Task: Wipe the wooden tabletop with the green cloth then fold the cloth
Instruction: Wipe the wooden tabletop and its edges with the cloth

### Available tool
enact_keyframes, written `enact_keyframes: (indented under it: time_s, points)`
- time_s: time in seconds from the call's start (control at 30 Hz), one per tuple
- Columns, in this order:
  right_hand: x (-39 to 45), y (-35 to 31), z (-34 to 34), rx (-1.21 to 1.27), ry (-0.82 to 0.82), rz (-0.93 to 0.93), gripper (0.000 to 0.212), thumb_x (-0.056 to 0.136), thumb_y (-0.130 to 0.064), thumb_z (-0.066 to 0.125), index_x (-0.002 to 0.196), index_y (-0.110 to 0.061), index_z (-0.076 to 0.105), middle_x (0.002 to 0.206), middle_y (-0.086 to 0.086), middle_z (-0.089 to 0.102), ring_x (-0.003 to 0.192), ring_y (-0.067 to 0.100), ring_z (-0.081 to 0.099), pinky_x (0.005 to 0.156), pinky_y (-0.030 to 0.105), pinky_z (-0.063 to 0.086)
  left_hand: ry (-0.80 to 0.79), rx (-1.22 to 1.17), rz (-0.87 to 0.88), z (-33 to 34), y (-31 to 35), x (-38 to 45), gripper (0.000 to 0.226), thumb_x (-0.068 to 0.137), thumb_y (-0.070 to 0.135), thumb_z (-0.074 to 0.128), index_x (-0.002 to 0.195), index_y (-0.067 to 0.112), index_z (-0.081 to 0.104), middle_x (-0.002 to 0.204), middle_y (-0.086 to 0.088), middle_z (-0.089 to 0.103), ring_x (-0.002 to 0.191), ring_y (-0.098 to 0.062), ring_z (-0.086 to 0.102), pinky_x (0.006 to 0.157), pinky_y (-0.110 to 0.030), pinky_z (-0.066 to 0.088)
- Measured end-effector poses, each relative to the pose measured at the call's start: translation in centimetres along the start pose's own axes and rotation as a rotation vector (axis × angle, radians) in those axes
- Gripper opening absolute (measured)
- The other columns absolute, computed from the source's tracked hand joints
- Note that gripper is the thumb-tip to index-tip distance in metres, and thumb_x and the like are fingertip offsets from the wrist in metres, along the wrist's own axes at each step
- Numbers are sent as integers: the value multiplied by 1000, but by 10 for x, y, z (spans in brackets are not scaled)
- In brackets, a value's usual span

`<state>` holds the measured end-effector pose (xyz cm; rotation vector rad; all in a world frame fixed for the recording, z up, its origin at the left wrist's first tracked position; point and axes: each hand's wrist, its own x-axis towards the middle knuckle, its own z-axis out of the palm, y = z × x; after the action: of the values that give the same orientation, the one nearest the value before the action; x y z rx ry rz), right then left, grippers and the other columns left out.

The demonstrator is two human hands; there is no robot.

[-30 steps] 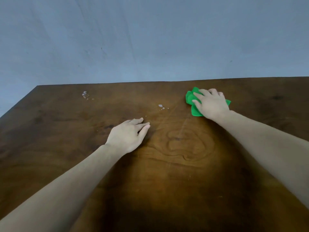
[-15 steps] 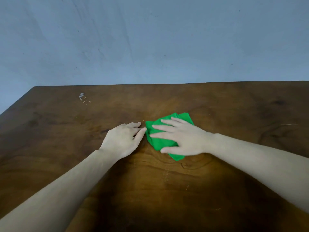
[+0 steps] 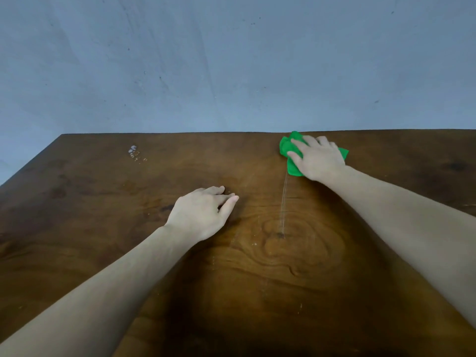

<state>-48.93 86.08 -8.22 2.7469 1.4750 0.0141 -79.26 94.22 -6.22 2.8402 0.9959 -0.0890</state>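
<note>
A: Where is the green cloth [image 3: 290, 168] seen?

B: Upper right of the frame, at the far edge of the wooden tabletop [image 3: 322, 266], bunched flat under the right hand [image 3: 317, 161]. Green is visible at the left, far and right sides of the hand.

A: Grip state?

B: The cloth is pressed down by the right palm with fingers spread and only lightly bent over it. No pinch can be made out; whether any fabric is gathered under the palm cannot be told. The left hand [image 3: 203, 211] is laid on the wood at frame centre, fingers relaxed and together, nothing held.

A: Handling?

B: Soft, light and limp, judged from the crumpling. No shape will be held once lifted. Easy sliding on the smooth wood is expected, so downward pressure is needed for wiping. Nothing fragile.

A: Status?

B: Wiping is judged unfinished. Pale droplets [image 3: 134, 152] are left at upper left, well apart from the cloth, and a thin wet streak [image 3: 284, 202] is seen running from the cloth toward frame centre. Fold not yet begun.

A: Where should hold be taken for the fold?

B: At two adjacent corners, one per hand, after the cloth is flattened. Corners are hidden in the bunching for now.
</note>
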Motion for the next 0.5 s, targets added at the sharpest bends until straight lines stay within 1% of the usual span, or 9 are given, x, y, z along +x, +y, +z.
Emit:
enact_keyframes:
  time_s: [0.1,0.2,0.27,0.4,0.43,0.5]
  points:
    - [27,-13,2,55,-3,81,61,104,-57,17,158,-30,25,165,2,26,145,34,28,117,54,25,-2,5,22,2,-2,0,59,97,65,16,140,44,52,154,15,40,144,-14,34,118,-34,27]
    - [43,-37,1,81,-3,33,60,104,-57,18,158,-33,24,165,0,23,147,33,26,118,55,22,3,-16,25,2,-2,-1,56,98,65,20,140,45,52,154,15,40,144,-13,34,118,-32,25]
    - [44,-56,-1,79,-11,-85,59,103,-57,19,158,-35,24,166,-2,22,148,32,23,119,54,20,20,-25,31,4,-3,-1,55,98,65,21,139,45,53,154,15,41,144,-12,35,119,-32,26]
    - [21,-83,-1,94,-27,-502,56,103,-60,26,155,-41,28,166,-5,24,151,25,21,123,49,15,68,-36,37,8,-5,-1,51,99,61,27,137,42,56,152,12,44,142,-10,37,118,-26,20]
    - [12,-84,-1,104,-46,-564,56,102,-61,27,155,-43,28,166,-7,23,152,23,19,124,47,13,65,-35,43,8,-4,-2,51,99,60,28,137,42,56,152,11,44,142,-9,36,118,-25,19]
    - [-3,-78,-1,103,-61,-621,57,101,-63,25,155,-44,26,166,-10,22,152,20,17,124,46,12,59,-35,49,7,-4,-2,52,99,61,27,138,41,56,153,11,44,142,-9,36,118,-26,19]
